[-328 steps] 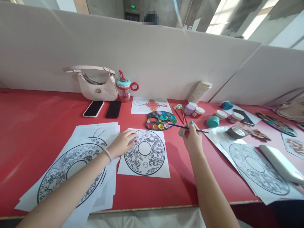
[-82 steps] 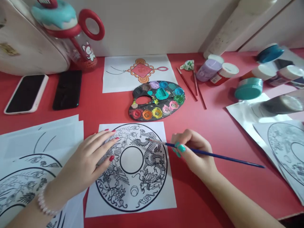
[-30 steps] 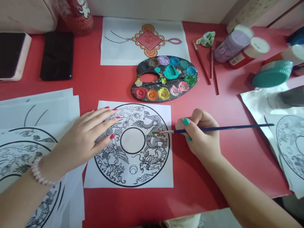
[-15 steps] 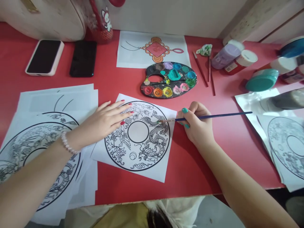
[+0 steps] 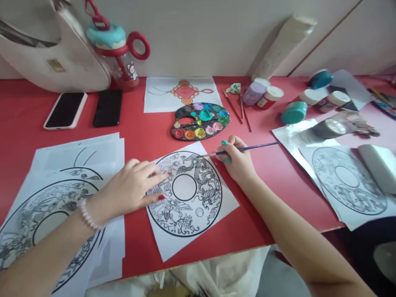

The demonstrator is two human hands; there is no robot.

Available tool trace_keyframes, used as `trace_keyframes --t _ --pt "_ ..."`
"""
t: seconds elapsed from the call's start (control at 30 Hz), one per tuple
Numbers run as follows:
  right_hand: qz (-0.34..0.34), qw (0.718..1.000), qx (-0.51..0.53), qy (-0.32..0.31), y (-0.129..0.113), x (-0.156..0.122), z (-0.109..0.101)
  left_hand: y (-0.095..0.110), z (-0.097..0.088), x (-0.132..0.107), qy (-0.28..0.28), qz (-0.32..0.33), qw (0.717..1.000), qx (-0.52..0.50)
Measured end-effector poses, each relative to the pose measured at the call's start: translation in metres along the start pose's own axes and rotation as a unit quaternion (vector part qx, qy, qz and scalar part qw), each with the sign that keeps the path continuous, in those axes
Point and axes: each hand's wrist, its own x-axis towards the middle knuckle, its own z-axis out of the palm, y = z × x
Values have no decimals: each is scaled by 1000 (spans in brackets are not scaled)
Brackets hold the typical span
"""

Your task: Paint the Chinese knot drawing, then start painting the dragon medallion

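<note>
A white sheet printed with a black circular dragon design (image 5: 198, 214) lies turned at an angle on the red table (image 5: 148, 132). My left hand (image 5: 133, 187) rests flat on its left side, fingers stretched out. My right hand (image 5: 236, 159) pinches a thin blue paintbrush (image 5: 247, 148) at the sheet's upper right, and the brush tip touches the top of the design. Just beyond the sheet is a dark palette (image 5: 199, 121) with several wells of coloured paint.
A stack of printed sheets (image 5: 64, 181) lies at the left. Two phones (image 5: 86, 109), a pale handbag (image 5: 58, 57) and a red-and-teal bottle (image 5: 116, 55) stand at the back left. Paint jars (image 5: 293, 111), spare brushes (image 5: 239, 107) and more printed sheets (image 5: 346, 177) fill the right.
The dragon sheet has been turned further counter-clockwise under my left hand. The brush tip has stayed on the design's upper part. The view has pulled back and risen.
</note>
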Motion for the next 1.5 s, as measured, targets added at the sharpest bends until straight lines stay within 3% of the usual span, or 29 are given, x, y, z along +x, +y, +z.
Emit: trace_keyframes --t 0.23,0.43,0.83,1.23,1.5 --pt "-18 999 46 -11 -1 7 -12 16 7 -4 14 60 998 18" --pt "-15 999 39 -5 -3 8 -13 35 10 -19 10 -5 999 38" --pt "1 999 35 -8 -3 7 -11 109 34 -33 64 -117 987 90" --pt "16 999 35 -30 -2 8 -12 108 37 -34 97 -116 986 78" --pt "22 999 39 -25 0 9 -14 109 41 -32 68 -132 987 57"
